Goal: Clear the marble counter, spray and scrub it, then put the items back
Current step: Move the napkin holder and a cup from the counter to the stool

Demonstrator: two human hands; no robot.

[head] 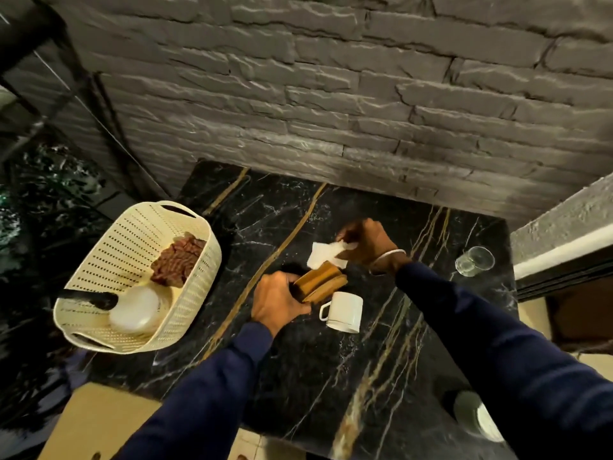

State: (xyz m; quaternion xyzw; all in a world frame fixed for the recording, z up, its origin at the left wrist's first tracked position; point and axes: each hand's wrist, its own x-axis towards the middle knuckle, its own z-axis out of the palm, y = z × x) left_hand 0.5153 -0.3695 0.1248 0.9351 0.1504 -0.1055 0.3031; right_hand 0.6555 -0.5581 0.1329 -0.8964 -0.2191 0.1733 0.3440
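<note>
With the left hand (277, 302) clamped on the wooden napkin holder (320, 283) beside the white mug (343, 312) on the marble table (298, 376), right-hand fingers (346, 242) pinch white napkins (323, 255) above it, apparently restocking; next, seat them squarely in the slot.

Looks like a home kitchen or coffee nook. A black marble counter (331, 376) with gold veining is set against a grey rough-stone brick wall (331, 94). Everyday tableware is spread on it: a white mug (345, 312), a clear drinking glass (474, 260) and a wooden napkin holder (320, 282) with white paper napkins (323, 255). A cream perforated plastic basket (132, 234) with household bits is seen at the left edge. Dim, warm lighting is noticed too, more domestic than commercial.
</note>
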